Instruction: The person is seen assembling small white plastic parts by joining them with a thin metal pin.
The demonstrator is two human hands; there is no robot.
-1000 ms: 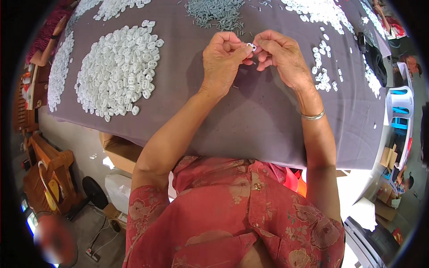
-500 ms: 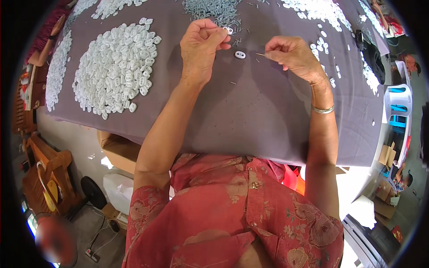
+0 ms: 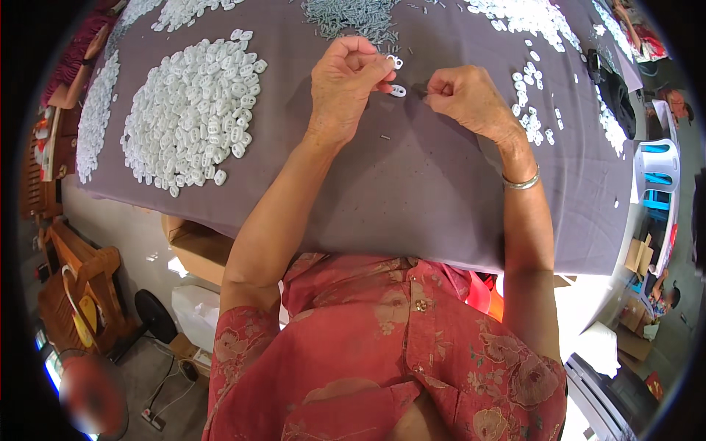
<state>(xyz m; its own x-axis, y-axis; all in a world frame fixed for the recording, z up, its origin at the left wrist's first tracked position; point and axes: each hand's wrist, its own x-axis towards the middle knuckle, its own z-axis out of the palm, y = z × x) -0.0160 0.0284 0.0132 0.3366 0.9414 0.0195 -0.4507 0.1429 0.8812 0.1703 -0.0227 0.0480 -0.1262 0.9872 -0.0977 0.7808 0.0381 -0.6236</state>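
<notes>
White bit [image 3: 398, 62] pinched in left hand [image 3: 340, 95], right hand [image 3: 474, 101] curled mostly closed, can't tell if it's got anything

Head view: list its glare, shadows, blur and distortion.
Head view: glare washes out the white pile at upper right; head view: soft shadows fall on the cloth near the left hand; head view: the reddish round object at lower left is blurred; head view: the cloth's near edge bends.

1 white piece [image 3: 398, 64] is held near 1 oval [image 3: 398, 91].
</notes>
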